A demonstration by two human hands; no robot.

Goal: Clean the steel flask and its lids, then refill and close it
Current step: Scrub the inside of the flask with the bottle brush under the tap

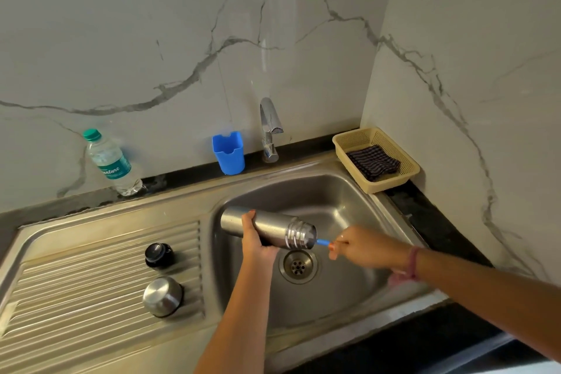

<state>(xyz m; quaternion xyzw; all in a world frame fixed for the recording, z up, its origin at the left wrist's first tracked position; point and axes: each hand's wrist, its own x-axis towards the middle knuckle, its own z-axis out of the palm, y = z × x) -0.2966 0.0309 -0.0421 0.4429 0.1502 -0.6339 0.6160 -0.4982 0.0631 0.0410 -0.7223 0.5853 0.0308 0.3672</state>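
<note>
Your left hand (258, 240) is wrapped around the middle of the steel flask (267, 228), holding it nearly on its side over the sink (343, 191), mouth pointing right and just above the drain (298, 265). Your right hand (361, 247) pinches the blue handle (322, 242) of what looks like a bottle brush, most of which is already inside the mouth (the bristle end is hidden, so you cannot judge how deep it sits). The likeliest slip is the flask itself: a one-handed hold on smooth, probably wet steel can twist or slide when you push and pull the brush, and it would drop into the basin. A firmer wrap nearer the neck would resist that. The fingertip pinch on the handle is also light; if the bristles catch on the threaded neck, the handle may pop free of your fingers. Scrubbing with the flask this level could fling dirty water out toward your right wrist or the counter, so tipping the mouth down a little should help. The two lids, the black inner stopper (159, 255) and the steel cap (163, 296), rest on the ribbed drainboard (76, 276) to your left, well apart from your hands; the board probably slopes, so a knock from your left elbow might roll the cap. The water bottle (110, 161) for refilling stands against the wall, capped.
</note>
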